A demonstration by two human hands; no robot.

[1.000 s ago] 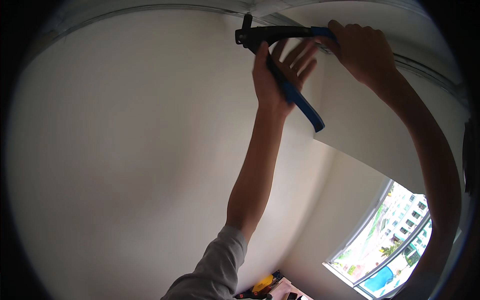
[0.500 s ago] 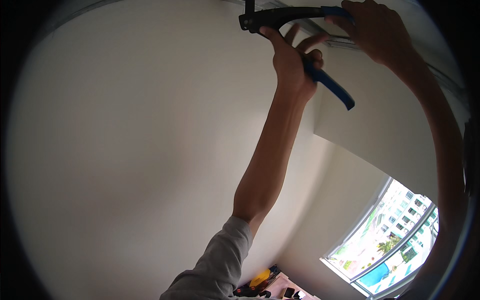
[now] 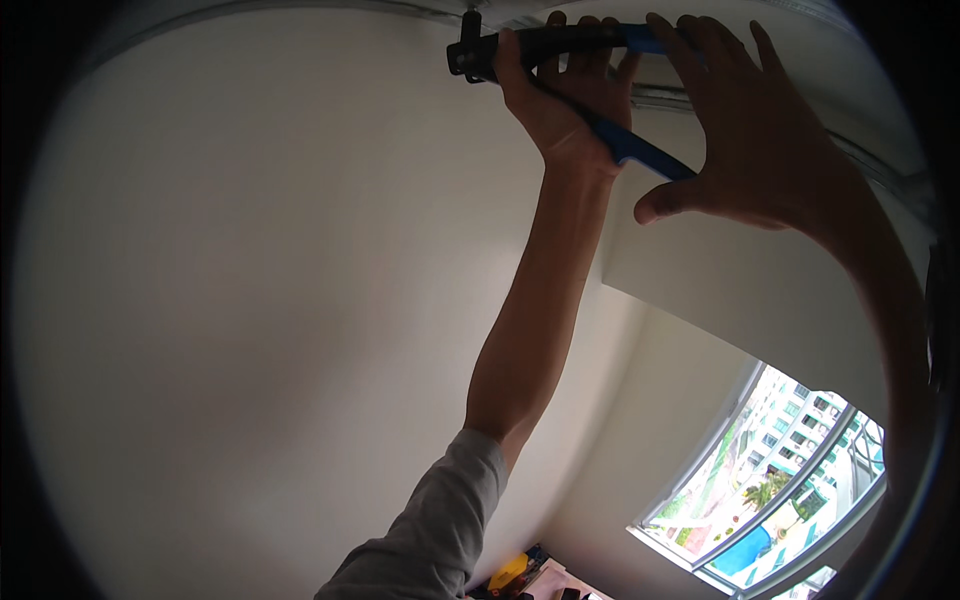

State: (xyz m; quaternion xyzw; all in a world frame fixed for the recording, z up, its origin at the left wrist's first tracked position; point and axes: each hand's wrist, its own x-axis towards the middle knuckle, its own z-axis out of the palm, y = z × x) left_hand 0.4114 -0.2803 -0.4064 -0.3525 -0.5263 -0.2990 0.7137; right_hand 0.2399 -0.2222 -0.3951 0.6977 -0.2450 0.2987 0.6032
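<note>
Overhead, a black hand riveter (image 3: 555,42) with two blue-gripped handles spreads apart, its head near the metal ceiling edge. My left hand (image 3: 575,125) is closed around it just behind the head, thumb along the near side and fingers reaching past the upper handle. At the handle ends, my right hand (image 3: 760,140) has its fingers spread and its thumb stretched out. Its fingertips meet the upper blue grip, and the tip of the lower handle lies by the base of its thumb. What the tool's head presses against is hard to make out.
A metal channel (image 3: 660,97) runs along the ceiling edge behind my hands. A pale wall (image 3: 270,300) fills the left. At lower right is a window (image 3: 770,480) with buildings outside. Below lie a yellow item (image 3: 510,572) and a light-coloured surface (image 3: 555,578) with small dark things.
My right hand has loosened from the upper handle and spread down across both handle ends. The lower handle has risen toward the upper one. My left fingers now wrap the tool, which shifted slightly left.
</note>
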